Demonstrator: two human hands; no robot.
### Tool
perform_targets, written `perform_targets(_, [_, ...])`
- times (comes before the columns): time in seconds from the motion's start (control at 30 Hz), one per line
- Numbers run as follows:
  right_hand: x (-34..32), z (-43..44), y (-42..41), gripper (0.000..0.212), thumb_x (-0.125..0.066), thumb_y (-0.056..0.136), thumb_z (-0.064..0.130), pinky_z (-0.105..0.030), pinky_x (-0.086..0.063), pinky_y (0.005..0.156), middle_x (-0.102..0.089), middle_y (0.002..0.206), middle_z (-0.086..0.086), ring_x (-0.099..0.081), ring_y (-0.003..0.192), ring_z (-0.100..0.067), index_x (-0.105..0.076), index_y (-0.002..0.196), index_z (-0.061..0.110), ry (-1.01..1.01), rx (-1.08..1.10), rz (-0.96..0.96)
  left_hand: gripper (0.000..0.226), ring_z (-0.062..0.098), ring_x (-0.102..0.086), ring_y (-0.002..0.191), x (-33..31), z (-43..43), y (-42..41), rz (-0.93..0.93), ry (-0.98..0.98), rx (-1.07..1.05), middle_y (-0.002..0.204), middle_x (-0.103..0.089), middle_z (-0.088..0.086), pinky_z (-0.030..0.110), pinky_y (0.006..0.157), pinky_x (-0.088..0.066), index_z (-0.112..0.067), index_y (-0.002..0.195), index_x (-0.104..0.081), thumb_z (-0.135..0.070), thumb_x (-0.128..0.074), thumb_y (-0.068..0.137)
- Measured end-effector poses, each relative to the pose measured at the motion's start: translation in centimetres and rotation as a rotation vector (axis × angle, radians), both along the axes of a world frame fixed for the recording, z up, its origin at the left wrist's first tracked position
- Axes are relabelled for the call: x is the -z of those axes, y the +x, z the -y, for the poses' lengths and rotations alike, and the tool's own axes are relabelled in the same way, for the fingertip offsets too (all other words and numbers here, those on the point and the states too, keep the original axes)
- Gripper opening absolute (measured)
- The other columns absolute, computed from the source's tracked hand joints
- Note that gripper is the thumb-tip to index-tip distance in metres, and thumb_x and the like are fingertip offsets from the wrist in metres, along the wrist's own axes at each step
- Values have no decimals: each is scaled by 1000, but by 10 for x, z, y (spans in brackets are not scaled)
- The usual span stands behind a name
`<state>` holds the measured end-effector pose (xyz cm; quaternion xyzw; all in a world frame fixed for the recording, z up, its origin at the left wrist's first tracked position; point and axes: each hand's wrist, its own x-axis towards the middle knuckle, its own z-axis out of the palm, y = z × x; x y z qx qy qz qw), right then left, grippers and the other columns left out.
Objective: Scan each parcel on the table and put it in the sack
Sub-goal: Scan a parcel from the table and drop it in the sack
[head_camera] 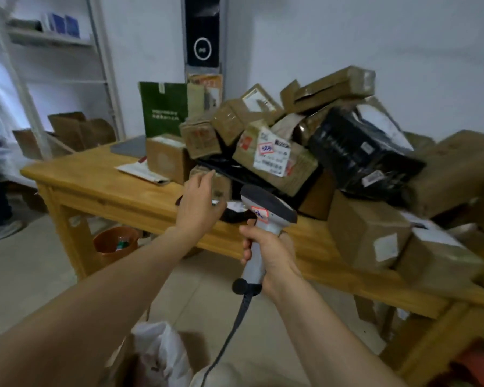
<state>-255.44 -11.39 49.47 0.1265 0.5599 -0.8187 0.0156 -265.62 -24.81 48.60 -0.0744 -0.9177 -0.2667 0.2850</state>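
Right now the left hand (197,199), fingers relaxed, reaches a small parcel (222,185) at the near-left foot of the pile (277,155); the right hand (268,252) grips the scanner (266,209). Pulling out that 1 box could topple the parcels leaning above it, missing the sack (157,350) below.

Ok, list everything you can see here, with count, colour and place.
table: one, light wood, centre
cardboard parcels: many, brown, heaped on table
wrapped parcel: one, black, in the heap
envelope: one, white, table's left
paper bag: one, green, table's back
bin: one, orange, under table
sack: one, white, floor below
barcode scanner: one, grey, in right grip
left grip: one, bare, reaching at small parcel
right grip: one, bare, round scanner handle
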Motion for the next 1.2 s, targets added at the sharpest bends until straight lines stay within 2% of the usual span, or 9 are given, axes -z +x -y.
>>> perform_targets(0.2, [-32,-46,-5,14,-65,82,-2,-22,-37,40,-53,49,-3,-44,38,-12,-64,89,9,-45,106,-101,74,28,-26,139,-69,-58,-31,-90,-208,196,149,-33,12,34,112,-25,-8,149,-28,-15,-67,87])
perform_targets(0.37, [-36,-71,-3,20,-65,82,-2,-23,-39,42,-55,52,-3,-47,42,-13,-65,99,7,8,133,-107,83,27,-10,148,-114,-93,-65,4,-698,195,158,-20,12,36,119,-6,-7,153,-13,-8,-62,86])
perform_targets(0.47, [-32,-79,-4,18,-64,82,-3,-23,-40,41,-54,50,-3,-46,42,-14,-66,95,9,37,138,-102,86,28,-11,148,-123,-108,-80,98,-948,139,160,-15,12,41,120,-4,-6,153,-3,-10,-58,87])
perform_targets(0.6, [-25,-87,-8,11,-65,81,-1,-24,-40,43,-54,49,-3,-47,41,-15,-65,87,7,65,142,-83,86,34,-36,134,-124,-114,-86,140,-1013,86,152,-28,14,40,110,-29,-7,152,-5,-15,-61,87])
perform_targets(0.67, [-22,-88,-9,8,-66,81,0,-24,-40,44,-54,49,-3,-47,42,-15,-64,83,8,75,137,-77,90,32,-39,131,-124,-115,-86,96,-1073,46,150,-31,11,42,108,-30,-10,152,-6,-24,-64,85])
perform_targets(0.8, [-21,-88,-11,8,-64,82,-1,-23,-38,42,-52,47,-3,-45,39,-15,-60,81,6,78,147,-58,113,30,-40,132,-127,-109,-98,195,-1114,64,158,-18,5,45,107,-29,-22,153,7,-28,-73,74])
perform_targets(0.93, [-23,-88,-11,7,-66,82,2,-24,-39,41,-51,46,-2,-45,37,-14,-60,82,5,119,141,-63,135,36,-34,135,-129,-105,-108,347,-1133,85,162,2,-9,53,102,-36,-41,142,28,-34,-78,59])
perform_targets(1.1, [-33,-96,-6,8,-65,83,0,-21,-38,40,-53,48,-4,-45,39,-14,-66,89,6,-38,160,-106,129,35,-36,133,-135,-116,-108,330,-1219,96,155,-27,-4,54,103,-36,-40,149,16,-37,-80,62])
perform_targets(1.2, [-42,-105,-4,8,-65,83,-1,-21,-38,41,-52,51,-6,-44,40,-14,-64,80,7,-146,159,-118,130,35,-34,132,-137,-118,-108,313,-1220,89,151,-31,-1,56,103,-35,-44,148,13,-41,-81,58])
